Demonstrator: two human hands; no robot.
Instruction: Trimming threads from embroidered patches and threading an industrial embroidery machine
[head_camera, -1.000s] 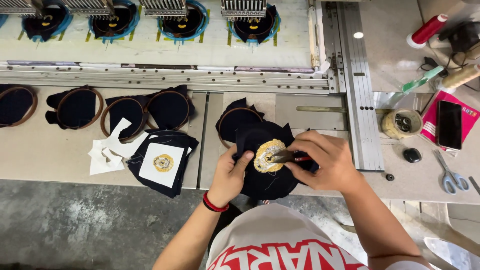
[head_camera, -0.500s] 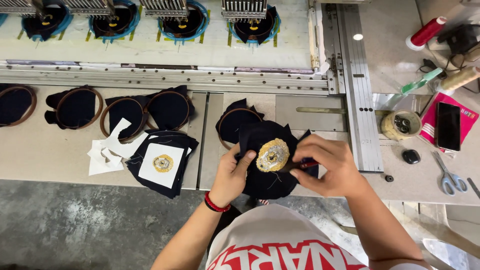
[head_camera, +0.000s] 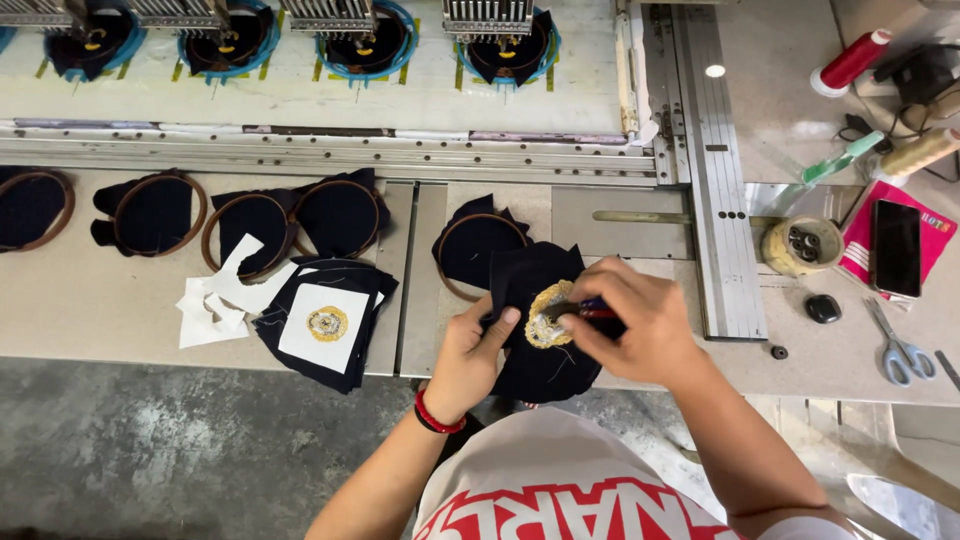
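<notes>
Left hand (head_camera: 468, 352) pinching dark navy fabric piece with round gold embroidered patch (head_camera: 545, 318), thumb on top. Right hand (head_camera: 640, 318) closed around small dark red-handled tool (head_camera: 585, 309), tip on patch. Held over beige worktable edge (head_camera: 120, 310), just beside hooped dark fabric (head_camera: 478, 248).

You hold a dark navy fabric piece (head_camera: 540, 360) with a round gold and cream embroidered patch (head_camera: 547, 317) at its centre, facing up, at the near edge of the worktop (head_camera: 120, 300). A small tool with a red and blue handle (head_camera: 592, 311) lies across the patch, its tip touching the embroidery.
</notes>
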